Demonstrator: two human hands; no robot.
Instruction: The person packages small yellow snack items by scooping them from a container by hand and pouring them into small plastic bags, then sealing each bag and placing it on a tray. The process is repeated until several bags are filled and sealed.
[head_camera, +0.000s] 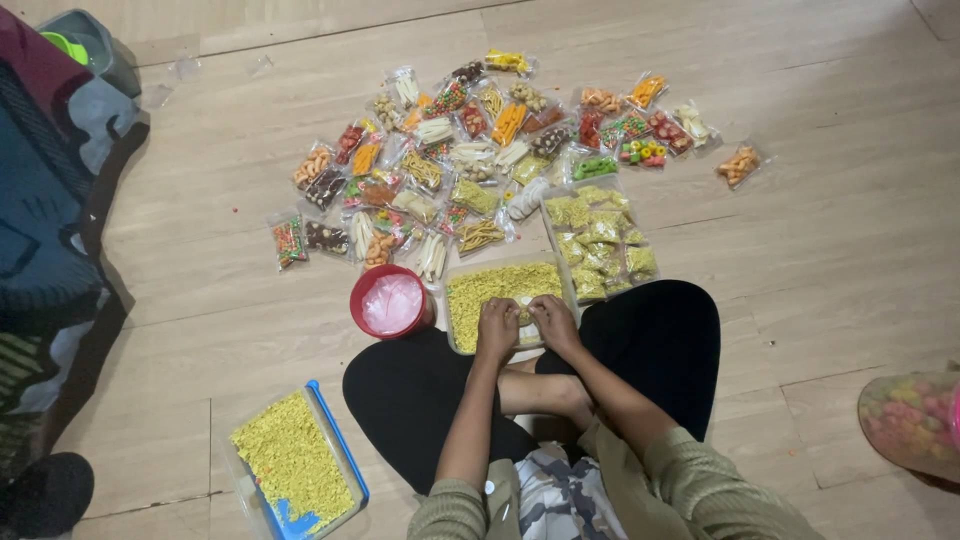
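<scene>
Sitting beside filled yellow packets (598, 240), both hands (526, 326) hold one.

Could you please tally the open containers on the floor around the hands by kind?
Clear rectangular plastic tubs of yellow snack bits: 2
Clear rectangular plastic tub of filled small packets: 1
Round red plastic cup of clear bags: 1
Total: 4

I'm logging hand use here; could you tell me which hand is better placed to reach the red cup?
Probably the left hand: the red cup stands just to its left, while the right hand lies farther off across the tray of yellow snack.
</scene>
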